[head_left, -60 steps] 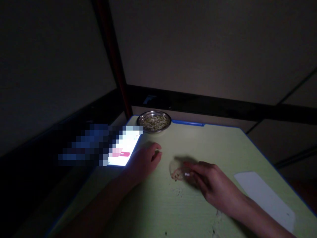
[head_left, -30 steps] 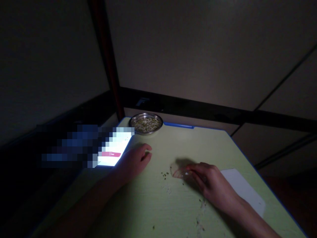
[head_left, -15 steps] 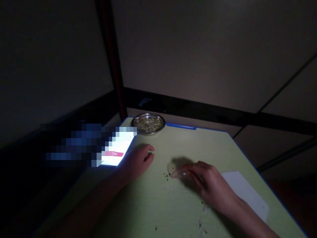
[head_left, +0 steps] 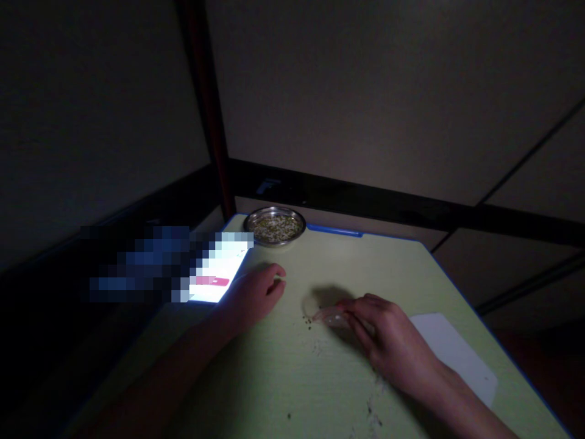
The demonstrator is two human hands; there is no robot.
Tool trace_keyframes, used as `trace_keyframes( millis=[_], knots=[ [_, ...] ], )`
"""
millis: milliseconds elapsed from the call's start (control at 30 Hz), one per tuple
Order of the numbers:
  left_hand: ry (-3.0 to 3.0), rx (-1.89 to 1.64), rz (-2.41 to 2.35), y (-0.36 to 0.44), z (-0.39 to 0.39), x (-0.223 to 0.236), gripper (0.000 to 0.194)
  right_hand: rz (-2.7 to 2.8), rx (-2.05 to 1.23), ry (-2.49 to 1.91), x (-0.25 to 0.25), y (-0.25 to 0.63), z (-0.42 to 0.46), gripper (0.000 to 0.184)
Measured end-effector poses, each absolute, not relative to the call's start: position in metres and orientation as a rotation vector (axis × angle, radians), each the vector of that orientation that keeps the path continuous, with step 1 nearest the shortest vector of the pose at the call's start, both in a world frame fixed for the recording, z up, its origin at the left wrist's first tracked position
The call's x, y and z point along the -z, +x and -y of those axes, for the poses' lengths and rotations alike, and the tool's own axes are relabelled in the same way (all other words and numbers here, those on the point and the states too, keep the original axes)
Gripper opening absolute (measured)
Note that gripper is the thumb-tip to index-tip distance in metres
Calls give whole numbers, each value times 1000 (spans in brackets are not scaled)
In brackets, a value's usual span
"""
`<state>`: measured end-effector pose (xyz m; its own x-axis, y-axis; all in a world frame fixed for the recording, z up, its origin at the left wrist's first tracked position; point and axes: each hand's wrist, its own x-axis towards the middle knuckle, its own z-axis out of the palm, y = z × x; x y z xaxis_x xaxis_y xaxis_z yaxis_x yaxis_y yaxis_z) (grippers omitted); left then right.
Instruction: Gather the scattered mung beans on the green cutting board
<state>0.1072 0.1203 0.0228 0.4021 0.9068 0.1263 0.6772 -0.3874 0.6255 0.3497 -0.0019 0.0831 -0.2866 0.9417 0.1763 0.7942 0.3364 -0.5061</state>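
Note:
In dim light my right hand rests on a pale green table, fingers held together on a small flat translucent piece pressed against the tabletop. A few dark seeds lie scattered by that piece. My left hand lies on the table beside a lit phone screen, fingers loosely curled, holding nothing I can see.
A round metal dish of small seeds stands at the table's far edge. A white sheet lies at the right. More crumbs trail near my right wrist. A dark post rises behind the table.
My right hand has slid the translucent piece slightly left across the table, pushing seeds along. My left hand has stayed in place.

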Motion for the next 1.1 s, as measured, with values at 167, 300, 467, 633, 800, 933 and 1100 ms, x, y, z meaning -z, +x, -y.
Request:
trace_keyframes(
  millis=[167,300,467,633,800,933,1100],
  knots=[
    [2185,-642,-1350,107,-121,-21,19,2194,-494,-1433,-80,335,-14,26],
    [2183,-646,-1345,108,-121,-22,19,2249,-524,-1398,-78,323,-23,25],
    [2186,-661,-1331,107,-122,-21,19,2257,-550,-1436,-76,322,-27,26],
    [2185,-676,-1331,108,-121,-21,17,2242,-562,-1426,-72,324,-29,27],
    [2181,-684,-1334,109,-120,-23,17,2222,-608,-1430,-67,324,-34,23],
    [2180,-685,-1332,109,-121,-22,17,2221,-615,-1407,-65,326,-35,21],
    [2183,-689,-1326,108,-122,-20,17,2217,-617,-1404,-67,326,-31,18]
  ],
)
